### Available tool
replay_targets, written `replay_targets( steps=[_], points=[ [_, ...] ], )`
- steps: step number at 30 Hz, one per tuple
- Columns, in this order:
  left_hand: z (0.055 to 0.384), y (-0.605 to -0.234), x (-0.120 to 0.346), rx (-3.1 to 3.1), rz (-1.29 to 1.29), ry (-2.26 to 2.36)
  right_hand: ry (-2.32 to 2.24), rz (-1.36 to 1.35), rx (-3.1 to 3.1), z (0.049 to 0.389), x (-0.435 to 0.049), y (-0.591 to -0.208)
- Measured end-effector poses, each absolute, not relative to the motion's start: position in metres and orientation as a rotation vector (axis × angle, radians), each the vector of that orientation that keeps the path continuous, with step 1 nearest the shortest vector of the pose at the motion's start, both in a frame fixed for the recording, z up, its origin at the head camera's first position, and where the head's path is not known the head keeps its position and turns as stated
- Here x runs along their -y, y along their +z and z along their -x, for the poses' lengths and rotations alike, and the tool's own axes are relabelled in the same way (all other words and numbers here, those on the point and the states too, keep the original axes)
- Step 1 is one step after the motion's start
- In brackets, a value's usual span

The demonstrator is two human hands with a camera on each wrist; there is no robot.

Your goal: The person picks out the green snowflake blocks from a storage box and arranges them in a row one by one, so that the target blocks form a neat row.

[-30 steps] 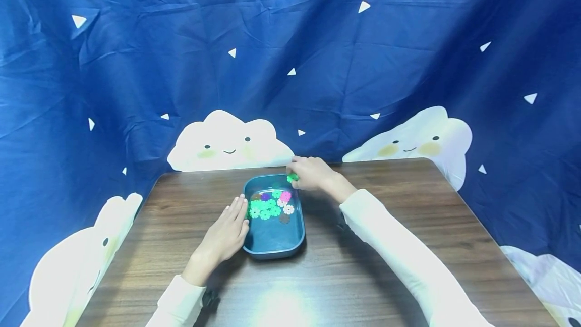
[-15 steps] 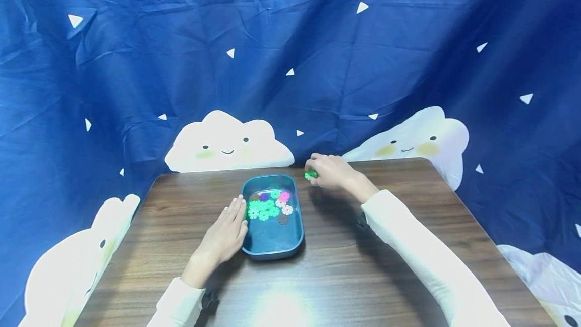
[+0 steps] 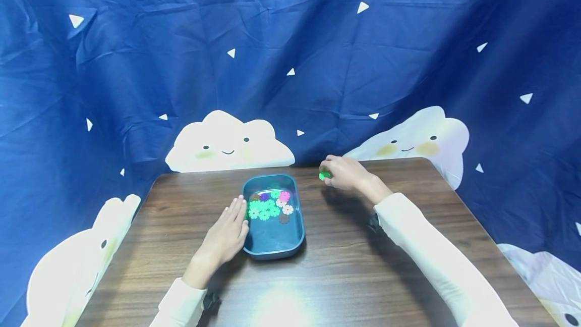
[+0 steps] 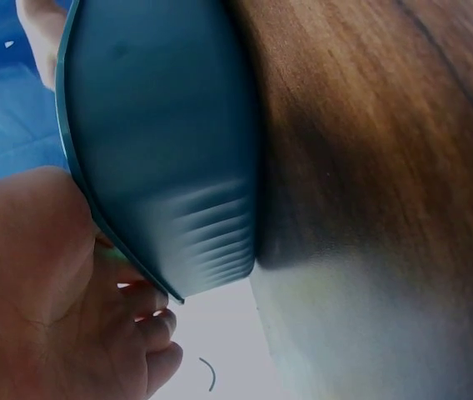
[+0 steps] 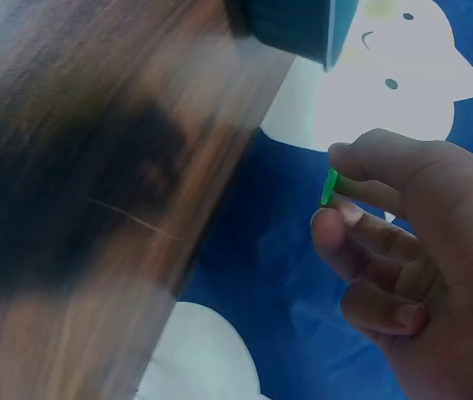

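Note:
My right hand (image 3: 347,173) pinches a green flower-shaped plastic piece (image 3: 324,175) between thumb and fingers, over the back of the table to the right of the tray. In the right wrist view this green piece (image 5: 330,187) shows edge-on between the fingertips. A dark teal rectangular tray (image 3: 272,240) stands at the table's middle. Inside it lie several flower-shaped pieces (image 3: 264,209), mostly green, with pink, white, brown and purple ones. My left hand (image 3: 226,231) rests with straight fingers along the tray's left rim; the left wrist view shows its palm against the tray's wall (image 4: 157,125).
The brown wood-grain table (image 3: 363,266) has its back edge just behind the right hand. Behind it hangs a blue cloth (image 3: 317,64) with white triangles and smiling clouds. A bright glare lies on the table in front of the tray.
My right hand has moved to the right, from the tray's back right corner out over the table, carrying the green flower-shaped piece. The left hand and tray have stayed in place.

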State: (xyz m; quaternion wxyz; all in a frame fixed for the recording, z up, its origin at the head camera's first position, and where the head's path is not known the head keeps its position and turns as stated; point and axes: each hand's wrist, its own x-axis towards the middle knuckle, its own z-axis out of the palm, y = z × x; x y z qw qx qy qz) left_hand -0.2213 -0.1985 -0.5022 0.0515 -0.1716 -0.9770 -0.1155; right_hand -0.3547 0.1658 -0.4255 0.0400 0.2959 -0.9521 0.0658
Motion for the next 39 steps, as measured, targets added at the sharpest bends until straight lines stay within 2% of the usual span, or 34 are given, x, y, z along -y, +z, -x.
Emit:
replay_targets(
  steps=[25, 39],
  points=[
    [0.220, -0.501, 0.198, 2.976, 0.523, -0.382, 0.236, -0.826, 3.048, 0.359, -0.183, -0.482],
    [0.220, -0.500, 0.197, 2.962, 0.529, -0.386, 0.267, -0.771, 3.076, 0.360, -0.184, -0.501]
  ],
)
